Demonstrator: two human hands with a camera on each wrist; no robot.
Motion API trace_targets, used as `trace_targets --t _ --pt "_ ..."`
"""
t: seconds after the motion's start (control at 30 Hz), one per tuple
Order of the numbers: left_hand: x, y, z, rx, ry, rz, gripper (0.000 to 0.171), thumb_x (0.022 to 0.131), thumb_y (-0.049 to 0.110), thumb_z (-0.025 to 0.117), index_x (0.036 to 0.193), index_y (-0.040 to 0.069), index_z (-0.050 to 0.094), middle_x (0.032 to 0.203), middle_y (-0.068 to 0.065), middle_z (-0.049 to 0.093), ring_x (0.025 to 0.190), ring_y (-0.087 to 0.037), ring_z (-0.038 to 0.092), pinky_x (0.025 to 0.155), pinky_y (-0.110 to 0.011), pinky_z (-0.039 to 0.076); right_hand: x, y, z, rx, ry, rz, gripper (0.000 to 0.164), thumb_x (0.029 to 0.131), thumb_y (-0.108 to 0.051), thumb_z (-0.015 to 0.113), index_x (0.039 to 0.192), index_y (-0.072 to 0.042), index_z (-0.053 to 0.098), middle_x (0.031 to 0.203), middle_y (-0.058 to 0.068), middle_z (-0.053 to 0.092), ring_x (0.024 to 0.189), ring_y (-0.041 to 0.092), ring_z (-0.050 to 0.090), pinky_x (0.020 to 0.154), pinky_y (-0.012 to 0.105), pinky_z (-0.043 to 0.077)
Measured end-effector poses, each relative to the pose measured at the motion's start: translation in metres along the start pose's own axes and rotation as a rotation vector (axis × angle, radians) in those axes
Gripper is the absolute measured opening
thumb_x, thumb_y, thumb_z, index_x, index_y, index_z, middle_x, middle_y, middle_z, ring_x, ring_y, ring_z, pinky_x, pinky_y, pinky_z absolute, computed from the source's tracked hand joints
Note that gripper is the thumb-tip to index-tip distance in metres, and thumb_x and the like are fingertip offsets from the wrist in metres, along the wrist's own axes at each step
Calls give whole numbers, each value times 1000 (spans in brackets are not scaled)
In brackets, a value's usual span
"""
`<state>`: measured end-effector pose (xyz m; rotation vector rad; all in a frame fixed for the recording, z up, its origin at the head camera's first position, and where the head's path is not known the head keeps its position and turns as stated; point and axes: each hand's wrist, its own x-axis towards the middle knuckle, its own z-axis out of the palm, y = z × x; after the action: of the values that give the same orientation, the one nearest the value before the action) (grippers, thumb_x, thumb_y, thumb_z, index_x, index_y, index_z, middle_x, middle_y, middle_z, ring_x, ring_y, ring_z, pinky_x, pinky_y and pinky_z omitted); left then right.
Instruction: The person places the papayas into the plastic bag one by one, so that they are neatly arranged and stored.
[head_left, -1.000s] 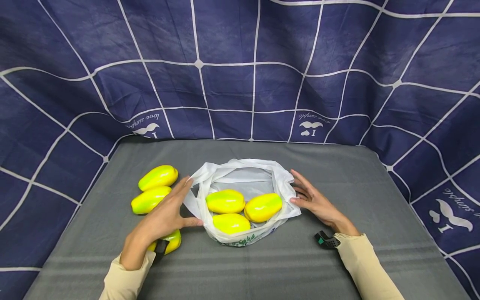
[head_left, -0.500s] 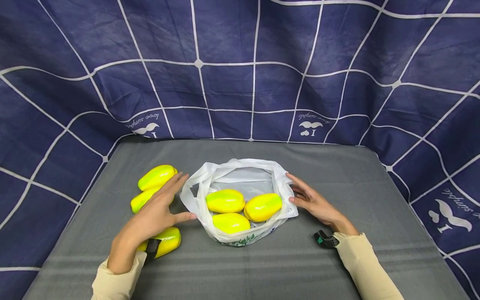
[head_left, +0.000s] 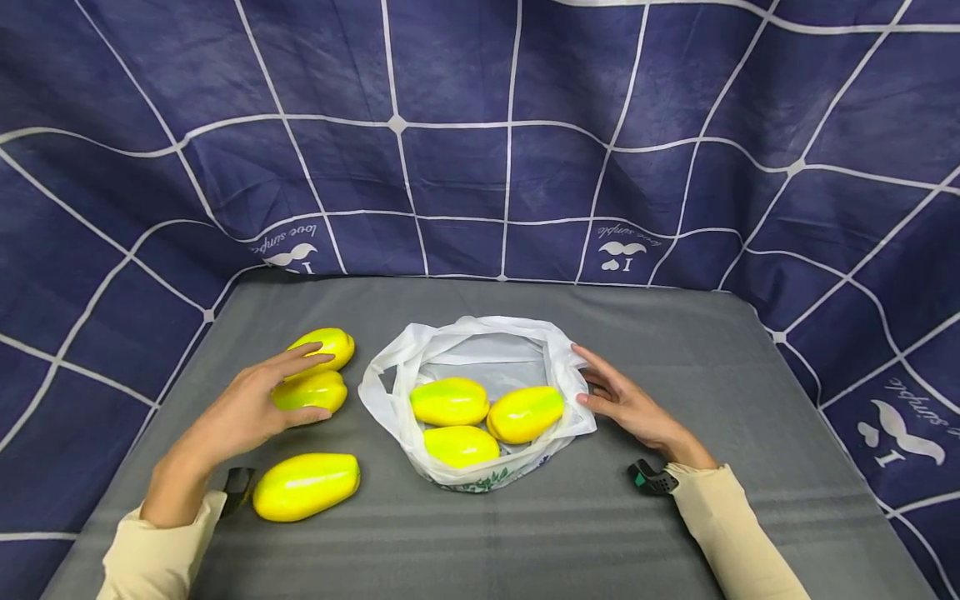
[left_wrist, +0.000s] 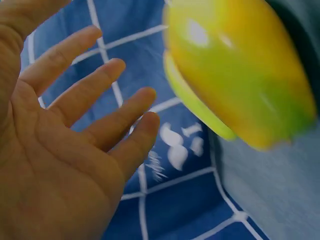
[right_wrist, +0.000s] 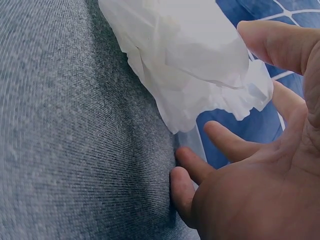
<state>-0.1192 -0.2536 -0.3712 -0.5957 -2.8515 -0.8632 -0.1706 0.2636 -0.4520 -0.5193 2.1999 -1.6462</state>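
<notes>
In the head view, my left hand (head_left: 243, 408) hovers around the nearer of two yellow-green papayas, the lower papaya (head_left: 318, 390), with the upper papaya (head_left: 337, 346) just behind it. The left wrist view shows spread, relaxed fingers (left_wrist: 90, 95) apart from the blurred papaya (left_wrist: 235, 65). My right hand (head_left: 637, 408) stays at the right side of a white plastic bag (head_left: 405, 417), thumb against its edge and fingers loosely bent. Inside the open bag lie three papayas (head_left: 450, 402). In the right wrist view, crumpled plastic (right_wrist: 200, 50) lies near the thumb and index finger.
Another papaya (head_left: 307, 487) lies on the grey cloth (head_left: 480, 550) in front of my left hand, beside the black wrist strap (head_left: 238, 485). A dark blue curtain (head_left: 450, 175) with white lines encloses the back and sides.
My left hand has let go of the bag's left edge and moved left to the two papayas, uncovering the front one. My right hand has shifted only slightly.
</notes>
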Motion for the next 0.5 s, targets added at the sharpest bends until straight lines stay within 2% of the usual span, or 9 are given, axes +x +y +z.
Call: trace_targets --t 0.07,0.17,0.23,0.3,0.37,0.5 --pt "-3 -9 -2 -13 -20 3 66 73 27 90 133 13 65 147 -21 52 132 -47 49 107 -49 40 0 1 0 3 -1 -4 78 97 -15 67 160 -30 23 161 19 26 146 43 29 102 8 39" --pt "-6 -19 -1 -35 -58 1 65 73 27 90 133 16 65 146 -22 52 132 -46 49 105 -46 40 0 1 0 2 1 -7 79 97 -13 66 161 -29 23 161 19 25 146 43 28 101 8 38" --pt "-7 -24 1 -56 -82 -9 64 74 26 89 134 19 64 146 -21 52 132 -44 49 106 -33 38 0 2 0 1 3 -8 79 97 -13 66 161 -29 23 161 19 25 146 44 28 101 8 38" --pt "-8 -27 4 -70 -97 -22 64 76 26 88 135 21 63 146 -19 53 133 -41 49 102 -19 33 0 1 0 5 3 -8 79 97 -13 66 160 -29 23 161 18 25 146 43 28 101 8 38" --pt "-9 -30 6 -79 -101 -29 64 77 25 88 136 20 63 146 -18 53 133 -40 49 99 -11 29 1 1 0 6 1 -17 78 97 -13 66 161 -28 23 162 18 25 145 43 28 102 8 38" --pt "-9 -33 9 -72 -97 -26 66 77 21 87 137 18 62 143 -15 57 131 -38 49 98 -9 27 1 2 1 3 -1 -35 77 98 -11 64 161 -25 23 162 18 25 145 42 28 104 10 38"
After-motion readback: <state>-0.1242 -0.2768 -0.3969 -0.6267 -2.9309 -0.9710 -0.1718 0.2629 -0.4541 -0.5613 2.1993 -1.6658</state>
